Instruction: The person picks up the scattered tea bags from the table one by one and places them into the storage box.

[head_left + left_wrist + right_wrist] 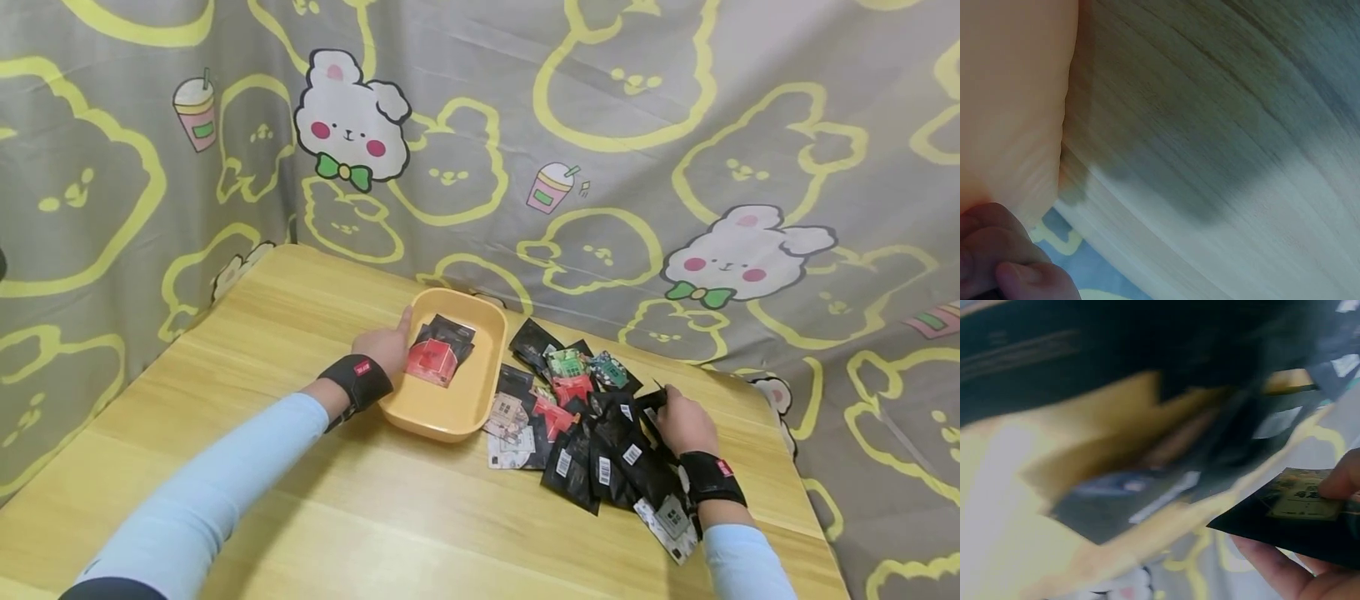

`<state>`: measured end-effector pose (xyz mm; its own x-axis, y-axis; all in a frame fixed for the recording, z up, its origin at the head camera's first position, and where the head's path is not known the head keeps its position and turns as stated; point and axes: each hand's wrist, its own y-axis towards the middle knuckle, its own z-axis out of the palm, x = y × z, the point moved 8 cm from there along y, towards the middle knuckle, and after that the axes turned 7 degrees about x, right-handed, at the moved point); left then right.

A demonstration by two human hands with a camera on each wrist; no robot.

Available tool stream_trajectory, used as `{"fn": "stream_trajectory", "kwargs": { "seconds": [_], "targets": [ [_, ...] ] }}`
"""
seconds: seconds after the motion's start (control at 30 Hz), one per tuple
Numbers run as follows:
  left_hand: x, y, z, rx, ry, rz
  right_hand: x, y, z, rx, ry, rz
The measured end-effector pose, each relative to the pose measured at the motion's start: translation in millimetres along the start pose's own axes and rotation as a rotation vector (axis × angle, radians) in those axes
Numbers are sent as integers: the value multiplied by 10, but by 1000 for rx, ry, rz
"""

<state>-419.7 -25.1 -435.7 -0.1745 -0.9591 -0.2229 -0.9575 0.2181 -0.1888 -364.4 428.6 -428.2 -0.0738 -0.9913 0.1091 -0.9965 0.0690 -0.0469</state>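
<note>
At the left rim of a yellow plastic tray is my left hand, holding it with one finger extended along the edge. The left wrist view shows curled fingers against the tray's outer wall. Inside the tray lie black sachets with a red label. My right hand pinches a black sachet between thumb and fingers, at the right side of a heap of sachets. A pale yellowish label shows on that sachet in the right wrist view.
The heap beside the tray holds several black sachets, some with red, green or beige labels, and some showing white barcode stickers. A grey patterned cloth hangs behind the wooden table. Much of the right wrist view is blurred.
</note>
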Motion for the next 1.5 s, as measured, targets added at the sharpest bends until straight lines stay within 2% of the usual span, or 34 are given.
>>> {"fn": "stream_trajectory", "kwargs": {
  "seconds": [0.17,0.4,0.73,0.9,1.03,1.17,1.3,1.37,1.5],
  "targets": [
    [-25,-8,-57,-7,3,9,380,44,-195,-79,-14,-49],
    [-54,-7,-72,-12,-7,14,1139,119,-358,-167,-42,-220],
    [-59,19,-68,-32,11,5,2366,171,-402,-216,-99,-466],
    [-108,-34,-52,-21,17,3,2815,171,-307,-247,-159,-560],
    [-134,-52,-12,-10,24,0,3005,169,-211,-235,-173,-583],
    [-152,-61,-5,-14,17,8,3090,159,-82,-115,-187,-572],
    [-130,-71,-21,-6,1,11,3047,118,-10,-1,-175,-532],
    [-97,-77,-31,2,-1,8,2982,101,-23,4,-152,-517],
    [10,-103,-71,6,-15,-7,2774,82,-104,-61,-128,-497]
  ]
}}
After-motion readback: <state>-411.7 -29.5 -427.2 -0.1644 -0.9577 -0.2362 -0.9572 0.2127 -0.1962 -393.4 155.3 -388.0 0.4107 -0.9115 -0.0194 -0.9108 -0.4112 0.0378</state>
